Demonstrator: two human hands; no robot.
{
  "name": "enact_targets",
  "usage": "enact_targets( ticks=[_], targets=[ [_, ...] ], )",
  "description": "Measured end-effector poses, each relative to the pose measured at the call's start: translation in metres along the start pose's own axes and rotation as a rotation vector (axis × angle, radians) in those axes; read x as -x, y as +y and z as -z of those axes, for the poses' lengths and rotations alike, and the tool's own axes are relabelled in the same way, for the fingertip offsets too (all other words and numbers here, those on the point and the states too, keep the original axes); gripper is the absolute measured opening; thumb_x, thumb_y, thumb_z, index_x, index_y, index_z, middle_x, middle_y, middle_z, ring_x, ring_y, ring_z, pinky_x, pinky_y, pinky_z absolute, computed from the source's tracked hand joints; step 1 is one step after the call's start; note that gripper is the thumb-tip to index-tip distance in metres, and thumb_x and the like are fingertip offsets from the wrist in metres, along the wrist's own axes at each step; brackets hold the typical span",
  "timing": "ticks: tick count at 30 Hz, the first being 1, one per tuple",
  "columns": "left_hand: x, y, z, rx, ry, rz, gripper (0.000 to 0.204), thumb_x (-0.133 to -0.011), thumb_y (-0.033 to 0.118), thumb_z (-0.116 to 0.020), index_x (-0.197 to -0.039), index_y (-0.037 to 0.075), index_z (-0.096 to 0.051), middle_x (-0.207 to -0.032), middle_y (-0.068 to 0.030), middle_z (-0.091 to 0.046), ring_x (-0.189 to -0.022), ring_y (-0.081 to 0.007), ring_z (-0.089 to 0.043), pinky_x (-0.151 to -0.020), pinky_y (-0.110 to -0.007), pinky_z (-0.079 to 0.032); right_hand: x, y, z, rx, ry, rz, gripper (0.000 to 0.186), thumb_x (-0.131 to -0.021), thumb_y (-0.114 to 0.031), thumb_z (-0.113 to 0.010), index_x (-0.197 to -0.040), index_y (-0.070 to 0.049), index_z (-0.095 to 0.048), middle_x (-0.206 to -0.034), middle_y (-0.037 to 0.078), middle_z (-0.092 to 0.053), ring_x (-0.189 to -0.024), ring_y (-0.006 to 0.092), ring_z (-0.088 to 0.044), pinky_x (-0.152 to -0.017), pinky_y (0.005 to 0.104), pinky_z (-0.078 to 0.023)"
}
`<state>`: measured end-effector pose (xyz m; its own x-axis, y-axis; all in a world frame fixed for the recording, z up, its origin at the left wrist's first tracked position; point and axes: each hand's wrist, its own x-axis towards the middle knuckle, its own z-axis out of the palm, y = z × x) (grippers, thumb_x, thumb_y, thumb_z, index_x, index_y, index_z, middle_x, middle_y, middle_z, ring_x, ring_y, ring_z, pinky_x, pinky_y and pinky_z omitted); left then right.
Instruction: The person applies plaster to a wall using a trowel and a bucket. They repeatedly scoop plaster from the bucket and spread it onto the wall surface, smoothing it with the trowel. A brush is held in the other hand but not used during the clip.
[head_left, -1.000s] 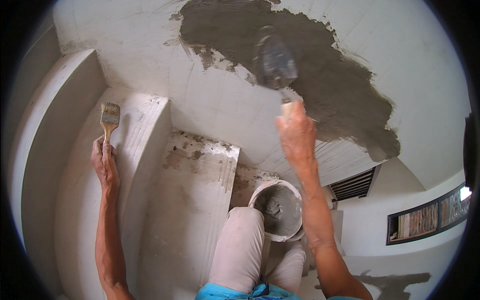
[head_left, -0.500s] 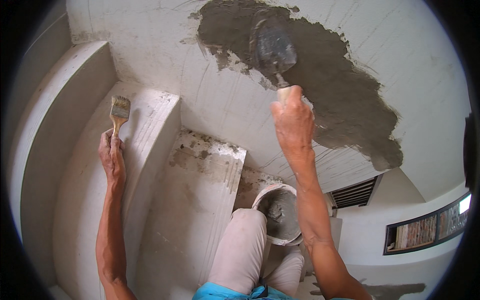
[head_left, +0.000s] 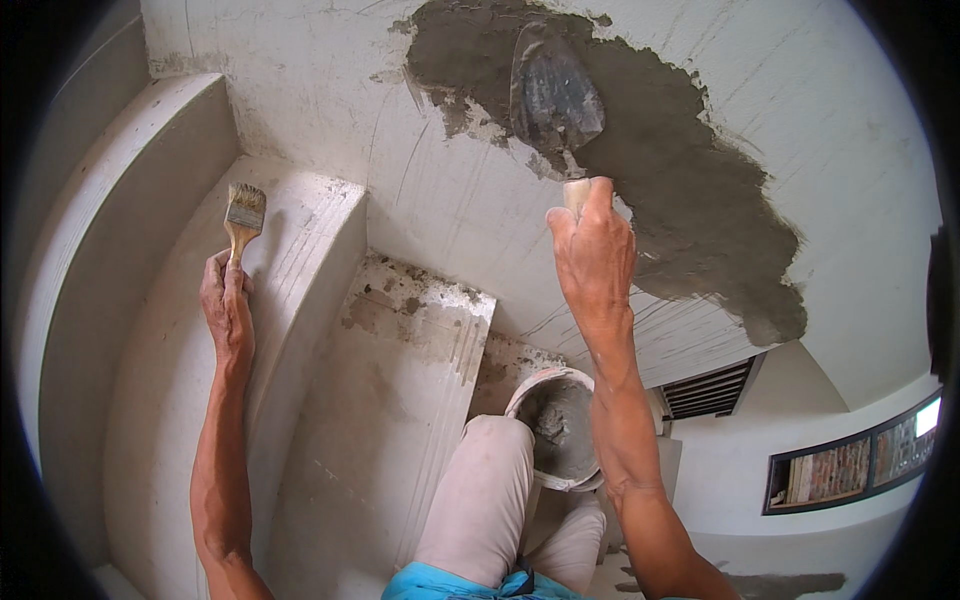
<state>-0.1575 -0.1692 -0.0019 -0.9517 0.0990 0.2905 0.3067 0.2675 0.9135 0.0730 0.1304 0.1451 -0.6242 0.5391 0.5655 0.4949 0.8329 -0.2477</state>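
Note:
My right hand (head_left: 596, 245) is closed round the pale handle of a trowel (head_left: 552, 90). Its grey, mortar-smeared blade lies against the upper left part of a dark wet mortar patch (head_left: 680, 180) on the white wall. To the left, my left hand (head_left: 228, 300) grips a paintbrush (head_left: 243, 215) by its wooden handle. The brush points upward over a step, its bristles stained with dried grey material. Beside my right forearm stands a bucket (head_left: 560, 430) partly filled with grey mortar.
Concrete steps (head_left: 300, 230) rise toward the left along the wall (head_left: 420, 190). My knee (head_left: 480, 490) is next to the bucket. A dark slatted vent (head_left: 710, 388) sits below the patch, and a dark-framed window (head_left: 850, 455) is at the lower right.
The trowel blade, blurred earlier, is now sharp and has shifted slightly. My right hand is a little lower and to the right. The left hand still holds the brush in nearly the same place.

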Motion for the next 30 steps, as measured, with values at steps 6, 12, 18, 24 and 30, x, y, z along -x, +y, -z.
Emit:
enact_targets(
  ticks=[6, 12, 18, 24, 30],
  targets=[
    [-0.001, -0.001, -0.001, -0.001, 0.004, -0.036, 0.029, -0.102, 0.024, -0.047, -0.109, 0.0, -0.062, -0.075, -0.0015, -0.051, -0.067, -0.011, -0.045, -0.062, -0.03, -0.038, 0.022, -0.002, -0.031, 0.045, -0.275, -0.046, 0.024, -0.09, -0.014, -0.059, -0.1, 0.004, -0.047, -0.079, 0.029, -0.066, -0.075, 0.0446, -0.069, -0.069, 0.0512, -0.056],
    [0.001, 0.001, -0.001, 0.02, 0.005, -0.044, 0.029, -0.102, 0.024, -0.047, -0.109, 0.0, -0.062, -0.075, -0.0008, -0.051, -0.067, -0.0104, -0.044, -0.061, -0.029, -0.037, 0.026, 0.005, -0.016, -0.073, -0.119, -0.046, 0.022, -0.09, -0.015, -0.058, -0.097, 0.003, -0.047, -0.077, 0.028, -0.064, -0.073, 0.0463, -0.068, -0.071, 0.0525, -0.054],
    [0.001, 0.004, 0.0, -0.01, 0.004, -0.013, 0.03, -0.102, 0.024, -0.047, -0.11, 0.0, -0.062, -0.075, -0.001, -0.051, -0.068, -0.0105, -0.044, -0.062, -0.029, -0.037, 0.013, 0.015, -0.029, 0.008, 0.007, -0.044, 0.026, -0.091, -0.016, -0.059, -0.101, 0.002, -0.044, -0.082, 0.029, -0.065, -0.076, 0.0463, -0.068, -0.071, 0.0532, -0.055],
    [0.0, 0.001, 0.0, 0.018, 0.008, -0.029, 0.029, -0.101, 0.023, -0.047, -0.109, 0.0, -0.062, -0.075, -0.0009, -0.051, -0.068, -0.0108, -0.045, -0.062, -0.029, -0.037, 0.049, 0.014, -0.051, 0.048, -0.286, -0.034, 0.024, -0.092, -0.016, -0.057, -0.101, 0.002, -0.044, -0.084, 0.03, -0.066, -0.075, 0.0464, -0.068, -0.068, 0.0532, -0.055],
    [0.001, 0.004, 0.0, 0.021, -0.006, -0.026, 0.027, -0.1, 0.021, -0.047, -0.109, -0.001, -0.061, -0.075, -0.0011, -0.05, -0.068, -0.0111, -0.045, -0.062, -0.03, -0.037, 0.024, 0.003, -0.025, 0.002, -0.127, -0.025, 0.023, -0.09, -0.013, -0.059, -0.099, 0.002, -0.045, -0.086, 0.03, -0.065, -0.076, 0.046, -0.068, -0.068, 0.0528, -0.055]
  ],
)
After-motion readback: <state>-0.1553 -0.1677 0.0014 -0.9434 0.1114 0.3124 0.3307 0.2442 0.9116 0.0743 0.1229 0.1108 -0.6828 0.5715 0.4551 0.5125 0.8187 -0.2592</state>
